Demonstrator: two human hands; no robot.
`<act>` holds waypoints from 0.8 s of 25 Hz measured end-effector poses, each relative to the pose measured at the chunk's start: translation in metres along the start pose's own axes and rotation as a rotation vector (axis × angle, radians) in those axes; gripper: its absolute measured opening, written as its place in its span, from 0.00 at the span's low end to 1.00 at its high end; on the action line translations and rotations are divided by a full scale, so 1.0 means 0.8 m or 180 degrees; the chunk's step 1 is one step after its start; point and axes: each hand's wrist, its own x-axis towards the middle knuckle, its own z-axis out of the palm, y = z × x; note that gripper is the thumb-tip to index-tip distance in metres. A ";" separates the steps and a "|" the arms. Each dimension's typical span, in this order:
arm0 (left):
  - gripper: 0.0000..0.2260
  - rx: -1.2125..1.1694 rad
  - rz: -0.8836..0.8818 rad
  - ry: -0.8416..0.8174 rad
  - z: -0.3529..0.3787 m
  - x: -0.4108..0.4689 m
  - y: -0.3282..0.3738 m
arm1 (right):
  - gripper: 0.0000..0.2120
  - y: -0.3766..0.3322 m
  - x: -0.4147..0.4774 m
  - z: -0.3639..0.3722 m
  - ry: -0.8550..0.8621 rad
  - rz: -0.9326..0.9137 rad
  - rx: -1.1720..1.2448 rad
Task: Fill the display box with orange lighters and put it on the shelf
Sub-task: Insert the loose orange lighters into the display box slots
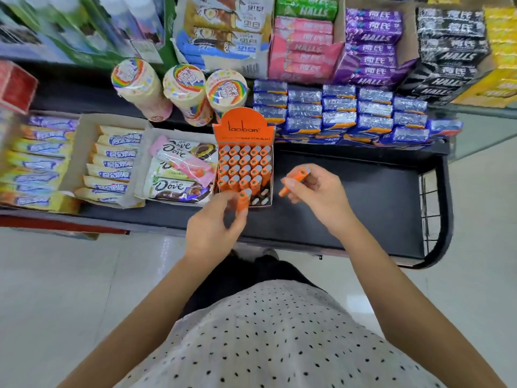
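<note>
While the left hand point(221, 219) pinches one orange lighter point(243, 200) upright between thumb and fingertips, it hovers at the near edge of the display box point(242, 161), which stands on the black shelf point(349, 197) just beyond that hand. Most slots past the fingertips are filled; the empty ones lie in the near row, just to the right of the held lighter. Well to the right of the left hand, the right hand point(316, 189) is closed around spare lighters point(296, 179), seemingly two or more, though blur makes the count uncertain.

The main risk, as I judge it, is a missed slot: the lighter is slightly tilted, and if it comes down on a divider or on a neighbour's cap it may jam or knock the standing ones askew. The light cardboard box could also slide away from the hand under a firm push, since nothing steadies it. The spares in the right hand stick out past the fingers at loose angles, so one could slip and fall to the shelf or the floor below. The Dove chocolate packs point(179, 175) lie just beyond and to the left of the left hand, touching the box, so a sideways nudge could shift them too.
</note>
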 end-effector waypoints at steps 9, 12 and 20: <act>0.08 0.0125 -0.0282 0.0419 -0.007 0.012 -0.032 | 0.09 0.025 0.010 0.049 0.0261 -0.0497 -0.1031; 0.08 0.0259 -0.0323 0.0492 -0.001 0.017 -0.039 | 0.10 0.029 0.010 0.056 0.0369 -0.0679 -0.1361; 0.06 0.0503 0.0122 0.0535 0.003 0.024 -0.047 | 0.16 0.028 0.006 0.062 0.0622 -0.0725 -0.1344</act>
